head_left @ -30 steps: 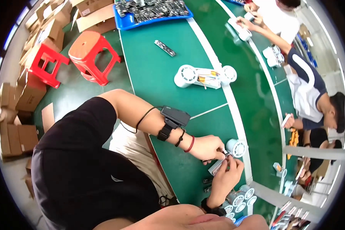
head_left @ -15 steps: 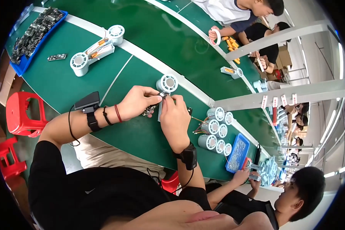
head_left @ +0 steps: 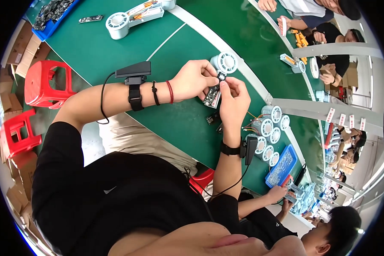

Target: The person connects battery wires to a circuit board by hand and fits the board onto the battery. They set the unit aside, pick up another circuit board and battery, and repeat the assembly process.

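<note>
Board (head_left: 211, 97) slants over the green surface (head_left: 94, 53), its upper end near the round fan (head_left: 227, 62). The left hand (head_left: 192, 81) has its fingers closed on it; the right hand (head_left: 235, 102) bunches its fingers at that end, though what they pinch I cannot quite tell.

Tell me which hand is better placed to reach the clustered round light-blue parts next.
Probably the right hand: it is nearer the clustered round parts, while the left hand is farther off. Both are at the circuit board, though.
</note>
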A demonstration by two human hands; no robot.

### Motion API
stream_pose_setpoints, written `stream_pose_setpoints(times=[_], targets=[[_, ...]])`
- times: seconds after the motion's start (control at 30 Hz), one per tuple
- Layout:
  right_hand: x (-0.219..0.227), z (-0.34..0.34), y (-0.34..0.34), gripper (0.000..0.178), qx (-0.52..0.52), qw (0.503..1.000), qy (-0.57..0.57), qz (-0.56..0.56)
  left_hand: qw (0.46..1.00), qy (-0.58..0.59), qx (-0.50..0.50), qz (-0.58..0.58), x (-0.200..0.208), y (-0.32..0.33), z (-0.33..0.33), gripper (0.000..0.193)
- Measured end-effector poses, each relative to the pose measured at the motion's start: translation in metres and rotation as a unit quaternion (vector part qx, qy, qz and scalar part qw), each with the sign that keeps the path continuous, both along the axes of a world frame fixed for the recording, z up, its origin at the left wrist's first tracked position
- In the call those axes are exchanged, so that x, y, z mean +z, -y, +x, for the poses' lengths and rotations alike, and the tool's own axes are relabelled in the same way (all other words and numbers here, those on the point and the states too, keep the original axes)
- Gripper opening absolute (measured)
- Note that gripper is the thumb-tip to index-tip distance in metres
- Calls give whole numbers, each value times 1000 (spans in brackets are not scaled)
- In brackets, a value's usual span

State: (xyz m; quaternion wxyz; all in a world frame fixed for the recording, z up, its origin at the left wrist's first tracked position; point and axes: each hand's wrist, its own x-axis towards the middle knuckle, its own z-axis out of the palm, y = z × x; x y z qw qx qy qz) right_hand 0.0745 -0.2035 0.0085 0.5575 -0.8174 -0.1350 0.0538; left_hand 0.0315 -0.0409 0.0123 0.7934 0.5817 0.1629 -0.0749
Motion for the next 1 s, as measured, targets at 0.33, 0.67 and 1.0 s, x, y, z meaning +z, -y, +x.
stream_pose_setpoints(times=[0.33, 0.67, 1.0], targets=[[7, 10, -3, 16, 1, 998, -63, 6, 992, -8, -87, 95, 23, -7, -9, 22], [61, -15, -19, 40, 100, 923, 33, -370, 876, 58, -228, 422, 12, -43, 32, 50], [53, 215, -30, 30, 1, 912, -29, -409, 801, 58, 186, 566, 137, -242, -52, 51]])
